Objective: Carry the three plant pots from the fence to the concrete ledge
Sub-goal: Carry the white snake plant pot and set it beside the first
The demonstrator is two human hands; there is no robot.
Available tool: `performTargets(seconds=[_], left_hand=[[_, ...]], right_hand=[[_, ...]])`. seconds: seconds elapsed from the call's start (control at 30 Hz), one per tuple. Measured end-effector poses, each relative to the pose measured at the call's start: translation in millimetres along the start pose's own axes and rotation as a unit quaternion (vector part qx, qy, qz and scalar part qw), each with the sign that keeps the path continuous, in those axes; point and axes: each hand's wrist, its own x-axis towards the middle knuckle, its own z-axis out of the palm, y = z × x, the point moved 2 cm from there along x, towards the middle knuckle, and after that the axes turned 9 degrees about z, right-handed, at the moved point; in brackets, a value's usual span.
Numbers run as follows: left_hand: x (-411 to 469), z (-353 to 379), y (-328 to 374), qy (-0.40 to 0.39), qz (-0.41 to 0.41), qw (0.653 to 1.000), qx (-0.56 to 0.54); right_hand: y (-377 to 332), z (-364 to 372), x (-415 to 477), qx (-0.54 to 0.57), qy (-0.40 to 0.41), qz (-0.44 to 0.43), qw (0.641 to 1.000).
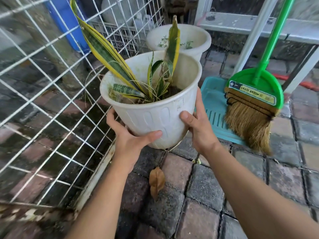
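Observation:
A white plastic pot (155, 114) with a yellow-edged snake plant hangs above the paving, tilted slightly toward me. My left hand (127, 137) grips its lower left side, thumb across the front. My right hand (198, 125) grips its right side, thumb on the front wall. A second white pot (193, 40) with small green sprouts stands on the ground behind it, beside the white wire fence (51, 94). No third pot and no concrete ledge are in view.
A green-handled grass broom (253, 100) leans over a teal dustpan (214, 107) to the right. A white frame (259, 26) runs across the back. A blue barrel (69, 23) and a grey crate stand behind the fence. A dry leaf (156, 181) lies on the brick paving.

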Motion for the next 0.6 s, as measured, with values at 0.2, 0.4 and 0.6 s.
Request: performTargets(seconds=[0.2, 0.4, 0.6], left_hand=[[-4.1, 14.6, 25.2, 0.009, 0.018, 1.000, -0.008], [10.2, 22.8, 45.8, -0.013, 0.022, 1.000, -0.011], [47.2, 56.7, 145.4, -0.026, 0.034, 0.999, 0.000]], right_hand=[[-18.6, -7.8, -7.0, -0.024, 0.005, -0.011, 1.000], [-37.9, -7.6, -10.0, -0.027, 0.027, -0.051, 0.998], [-132.8, 12.6, -5.7, -0.017, 0.024, -0.098, 0.995]])
